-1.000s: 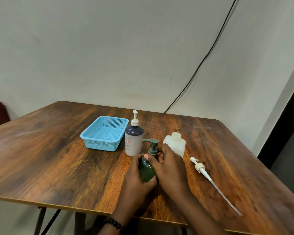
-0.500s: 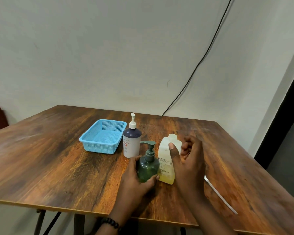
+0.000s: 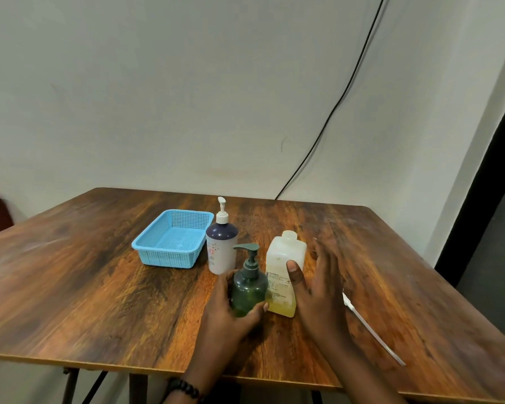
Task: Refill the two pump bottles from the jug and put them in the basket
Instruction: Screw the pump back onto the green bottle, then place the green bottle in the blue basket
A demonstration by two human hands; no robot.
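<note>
Now my left hand [image 3: 231,310] grips the green pump bottle [image 3: 250,290], which touches the jug's [image 3: 283,275] left side; my right hand [image 3: 318,281] is spread loosely against the jug; the basket [image 3: 169,258] stands farther left.

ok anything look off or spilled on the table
No spill shows. One oddity: a loose white pump with its long tube lies flat on the table, right of the jug, whose neck is open with no cap.

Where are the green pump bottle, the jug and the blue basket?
green pump bottle [image 3: 250,290]: head view, its round body.
jug [image 3: 286,252]: head view, its pale upper wall.
blue basket [image 3: 169,259]: head view, its near wall.
</note>
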